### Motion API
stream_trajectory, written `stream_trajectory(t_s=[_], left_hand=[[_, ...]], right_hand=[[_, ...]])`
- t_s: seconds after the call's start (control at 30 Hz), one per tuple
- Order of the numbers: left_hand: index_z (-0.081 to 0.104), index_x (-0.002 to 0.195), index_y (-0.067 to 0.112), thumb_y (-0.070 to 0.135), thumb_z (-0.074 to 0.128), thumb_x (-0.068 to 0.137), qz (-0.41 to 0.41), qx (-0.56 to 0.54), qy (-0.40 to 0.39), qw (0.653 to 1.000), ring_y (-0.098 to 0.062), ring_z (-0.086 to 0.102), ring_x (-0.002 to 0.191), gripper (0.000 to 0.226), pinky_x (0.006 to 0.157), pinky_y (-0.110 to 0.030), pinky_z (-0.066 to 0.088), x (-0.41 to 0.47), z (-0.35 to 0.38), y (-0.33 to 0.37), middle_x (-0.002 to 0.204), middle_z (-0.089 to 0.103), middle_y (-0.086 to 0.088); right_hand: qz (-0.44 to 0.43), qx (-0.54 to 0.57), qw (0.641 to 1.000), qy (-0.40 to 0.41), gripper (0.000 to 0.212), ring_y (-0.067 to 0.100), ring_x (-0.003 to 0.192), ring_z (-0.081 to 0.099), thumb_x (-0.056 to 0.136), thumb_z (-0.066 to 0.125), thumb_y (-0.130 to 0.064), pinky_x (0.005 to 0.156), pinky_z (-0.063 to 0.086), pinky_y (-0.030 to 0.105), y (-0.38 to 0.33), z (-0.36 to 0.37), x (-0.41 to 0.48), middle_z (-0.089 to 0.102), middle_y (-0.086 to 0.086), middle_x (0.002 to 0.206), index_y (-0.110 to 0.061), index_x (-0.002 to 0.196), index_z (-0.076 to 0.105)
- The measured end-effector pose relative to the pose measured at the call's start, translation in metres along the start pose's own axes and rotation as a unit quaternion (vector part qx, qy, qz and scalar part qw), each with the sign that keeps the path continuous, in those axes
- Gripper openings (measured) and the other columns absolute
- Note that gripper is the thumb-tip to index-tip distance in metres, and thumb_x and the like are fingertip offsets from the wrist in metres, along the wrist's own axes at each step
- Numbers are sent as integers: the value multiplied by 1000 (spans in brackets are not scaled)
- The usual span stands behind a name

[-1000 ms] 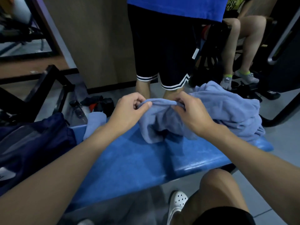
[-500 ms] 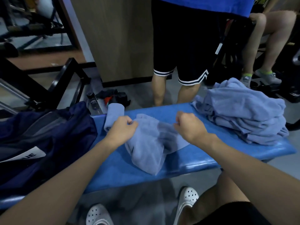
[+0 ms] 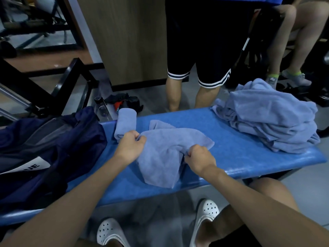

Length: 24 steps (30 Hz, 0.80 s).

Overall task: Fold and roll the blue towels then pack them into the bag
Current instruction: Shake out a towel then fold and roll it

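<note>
A crumpled blue towel (image 3: 165, 154) lies at frame centre on the blue padded bench (image 3: 231, 145), its lower end draped over the near edge. The left hand (image 3: 130, 146) grasps its left edge; the right hand (image 3: 200, 158) grasps a fold on its right. A rolled towel (image 3: 124, 124) lies just beside the left hand. A navy bag (image 3: 53, 148) sits at left. A heap of unfolded towels (image 3: 270, 116) occupies the right end of the bench.

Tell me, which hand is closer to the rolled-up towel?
Left. The left hand sits right beside the rolled-up towel; the right hand grips the loose towel farther away.
</note>
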<state>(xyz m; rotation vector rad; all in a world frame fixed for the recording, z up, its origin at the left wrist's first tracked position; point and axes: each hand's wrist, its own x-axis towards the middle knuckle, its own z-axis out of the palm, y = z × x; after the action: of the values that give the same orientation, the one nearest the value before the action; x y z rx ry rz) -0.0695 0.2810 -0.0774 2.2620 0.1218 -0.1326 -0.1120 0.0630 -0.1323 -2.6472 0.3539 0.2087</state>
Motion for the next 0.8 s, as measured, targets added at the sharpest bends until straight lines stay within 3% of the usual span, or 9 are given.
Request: stream_trajectory(t_s=[0.13, 0.27, 0.37, 0.47, 0.53, 0.63, 0.73, 0.8], left_hand=[[49, 81, 11, 21, 51, 98, 6, -34, 33, 999, -15, 34, 57, 20, 51, -27, 27, -3, -13, 9, 66, 38, -3], [55, 93, -1, 26, 54, 98, 5, -114, 75, 991, -20, 41, 67, 28, 61, -31, 36, -4, -30, 23, 74, 43, -8], [54, 95, -4, 35, 58, 93, 40, -170, 82, 981, -22, 46, 71, 39, 66, -39, 41, -5, -46, 37, 77, 50, -9], [55, 92, -3, 41, 58, 86, 69, -187, 94, 975, -21, 49, 72, 45, 67, -40, 41, -7, -58, 50, 79, 54, -8], [53, 91, -5, 37, 58, 89, 77, -179, 102, 976, -21, 48, 72, 42, 67, -40, 41, -7, -60, 50, 78, 53, -8], [51, 84, -6, 29, 58, 93, 60, -164, 90, 980, -21, 44, 69, 38, 63, -37, 38, -9, -53, 41, 76, 50, -8], [49, 79, 9, 24, 58, 96, 18, -131, 77, 988, -20, 36, 68, 24, 61, -33, 31, -10, -37, 17, 75, 40, -7], [48, 77, 8, 22, 60, 94, -18, -112, 60, 992, -20, 39, 67, 26, 61, -33, 35, -11, -25, -9, 72, 40, -9]], right_hand=[[-43, 128, 986, 97, 15, 37, 75, 53, 93, 50, -17, 64, 41, 37, 4, -18, 12, 57, 14, 76, -11, 80, 46], [-12, 363, 921, 140, 19, 32, 64, 58, 92, 55, -17, 67, 54, 45, -4, -64, 19, 56, 12, 67, -17, 76, 45], [-40, 449, 875, 176, 22, 22, 60, 48, 92, 56, -16, 57, 44, 37, -15, -102, 18, 49, 11, 67, -18, 75, 42], [-99, 459, 858, 210, 23, 8, 51, 39, 93, 57, -12, 47, 37, 23, -22, -128, 16, 43, 2, 63, -19, 78, 41], [-125, 433, 867, 213, 18, 3, 50, 38, 93, 58, -14, 46, 35, 17, -23, -133, 18, 45, -3, 64, -20, 83, 45], [-140, 359, 904, 185, 12, 0, 59, 44, 92, 61, -12, 57, 40, 13, -17, -122, 28, 49, -5, 71, -17, 101, 55], [-122, 246, 957, 94, 40, 19, 93, 57, 91, 58, -7, 82, 49, 30, 1, -94, 36, 58, 2, 97, -13, 129, 51], [-86, 175, 979, 58, 47, 27, 104, 56, 89, 57, -5, 88, 48, 39, 16, -72, 35, 59, 9, 110, -11, 135, 49]])
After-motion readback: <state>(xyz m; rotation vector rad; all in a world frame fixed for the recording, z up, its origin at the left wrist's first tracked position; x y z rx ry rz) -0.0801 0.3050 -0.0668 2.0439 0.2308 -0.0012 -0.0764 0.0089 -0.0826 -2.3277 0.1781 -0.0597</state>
